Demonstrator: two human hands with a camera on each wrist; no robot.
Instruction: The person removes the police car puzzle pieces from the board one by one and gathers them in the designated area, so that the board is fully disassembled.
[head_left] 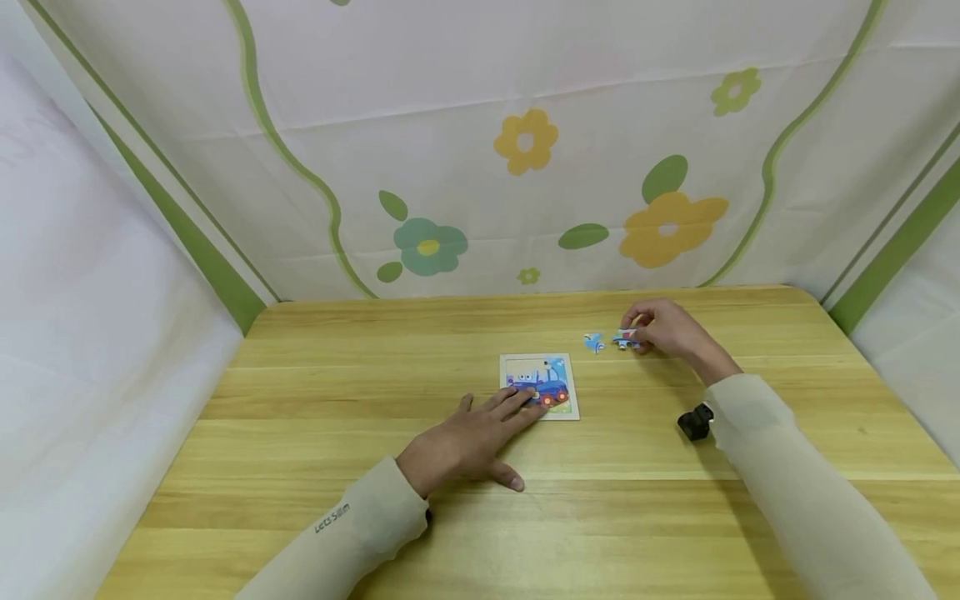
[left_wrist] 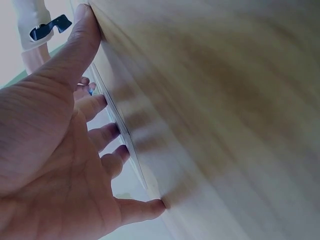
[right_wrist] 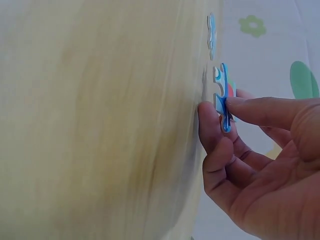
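Observation:
A small square jigsaw puzzle with a pale frame and a blue cartoon vehicle lies flat at mid-table. My left hand rests on it with spread, straight fingers, covering its lower left part; in the left wrist view the fingertips press along the board's edge. To the right, near the back, my right hand pinches jigsaw pieces between thumb and fingers, a blue one with red and green showing behind it. Just left of that hand, a loose blue jigsaw piece lies on the table.
The wooden table ends at a white cloth wall printed with flowers. Similar cloth hangs on both sides. A black wrist device sticks out by the right sleeve, just over the table.

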